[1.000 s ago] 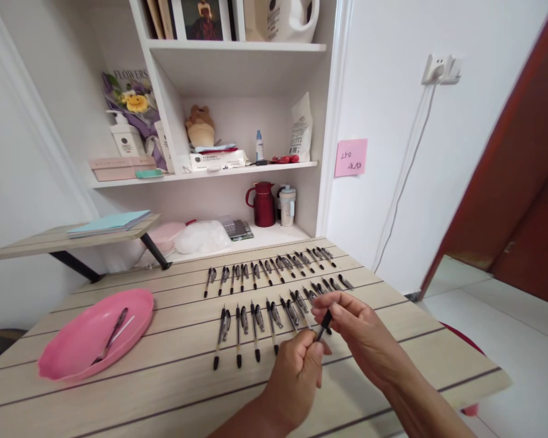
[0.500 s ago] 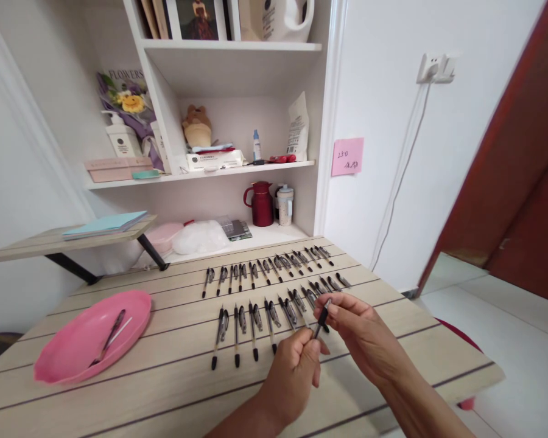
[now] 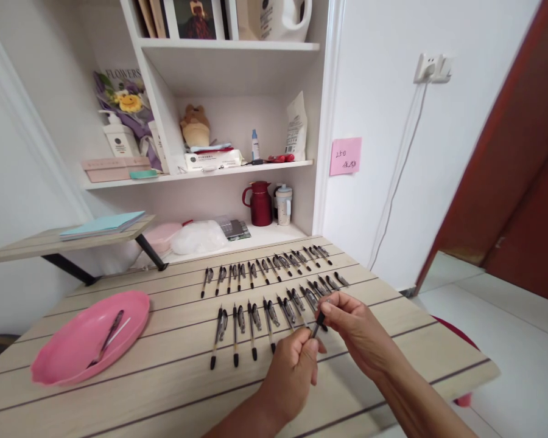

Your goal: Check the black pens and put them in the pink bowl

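My left hand (image 3: 292, 371) and my right hand (image 3: 354, 328) meet over the near middle of the wooden table (image 3: 164, 389). Together they pinch one black pen (image 3: 318, 322), held slanted between them: the left fingers grip its lower end, the right fingers its upper end. Just beyond the hands lie two rows of several black pens and caps (image 3: 256, 316), a nearer row and a farther row (image 3: 265, 267). A pink tray (image 3: 68, 359) at the left of the table holds one pen and a thin white refill (image 3: 107, 337).
White shelves (image 3: 228, 170) behind the table carry a red jug (image 3: 258, 204), a small flask, bottles, bags and a toy bear. A side board with blue books (image 3: 103, 224) juts out at left. A red door (image 3: 516, 182) stands at right.
Both hands stay closed on the same pen. The right fingers have shifted slightly along its upper end, and the view has drifted a little to the right.
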Tool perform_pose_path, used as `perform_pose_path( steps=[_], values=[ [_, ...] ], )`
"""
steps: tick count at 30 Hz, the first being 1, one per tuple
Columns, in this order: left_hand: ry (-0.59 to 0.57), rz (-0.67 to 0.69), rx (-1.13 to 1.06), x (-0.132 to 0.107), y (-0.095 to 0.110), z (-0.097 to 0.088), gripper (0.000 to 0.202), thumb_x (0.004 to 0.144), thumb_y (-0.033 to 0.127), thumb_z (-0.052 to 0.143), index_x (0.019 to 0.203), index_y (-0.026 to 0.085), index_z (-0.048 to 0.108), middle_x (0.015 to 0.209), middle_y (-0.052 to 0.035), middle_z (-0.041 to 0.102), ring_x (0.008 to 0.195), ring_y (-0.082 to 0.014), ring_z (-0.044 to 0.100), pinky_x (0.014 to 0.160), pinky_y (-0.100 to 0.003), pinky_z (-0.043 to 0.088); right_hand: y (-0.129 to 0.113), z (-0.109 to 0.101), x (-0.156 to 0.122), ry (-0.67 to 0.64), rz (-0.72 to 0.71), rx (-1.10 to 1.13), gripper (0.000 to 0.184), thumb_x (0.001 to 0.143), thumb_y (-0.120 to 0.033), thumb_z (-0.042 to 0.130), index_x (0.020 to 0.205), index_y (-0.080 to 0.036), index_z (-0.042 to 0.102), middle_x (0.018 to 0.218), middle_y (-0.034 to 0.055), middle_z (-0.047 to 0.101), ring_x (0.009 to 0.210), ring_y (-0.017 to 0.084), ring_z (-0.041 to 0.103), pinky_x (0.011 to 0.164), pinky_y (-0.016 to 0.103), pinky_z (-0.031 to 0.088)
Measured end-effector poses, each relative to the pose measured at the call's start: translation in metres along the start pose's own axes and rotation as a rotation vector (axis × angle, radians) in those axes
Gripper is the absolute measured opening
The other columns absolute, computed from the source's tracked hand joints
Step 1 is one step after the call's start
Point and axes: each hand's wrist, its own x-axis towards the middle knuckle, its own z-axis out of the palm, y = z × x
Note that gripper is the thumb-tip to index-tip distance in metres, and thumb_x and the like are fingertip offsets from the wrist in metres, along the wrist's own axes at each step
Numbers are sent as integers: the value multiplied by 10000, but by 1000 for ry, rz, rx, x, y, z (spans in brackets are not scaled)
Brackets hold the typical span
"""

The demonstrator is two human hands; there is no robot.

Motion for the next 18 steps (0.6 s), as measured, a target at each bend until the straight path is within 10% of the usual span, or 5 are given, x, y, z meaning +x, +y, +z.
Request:
perform_pose_path(
  steps=[12, 18],
  values=[
    [59, -43, 52, 3, 1, -2, 299, 842, 394, 365, 783, 144, 519, 446, 57, 404, 437, -83, 358, 501, -211, 290, 5, -10, 15, -56, -10, -60, 265, 641, -426, 665, 722, -175, 640, 712, 29, 635, 641, 150, 532, 641, 297, 408],
    [47, -80, -12, 6, -5, -3, 271, 835, 382, 385, 789, 147, 513, 434, 65, 397, 416, -75, 323, 492, -209, 262, 5, -69, 89, 380, -49, -1079, 266, 751, -411, 490, 834, -209, 641, 848, 84, 665, 819, 234, 578, 666, 322, 395]
  ],
)
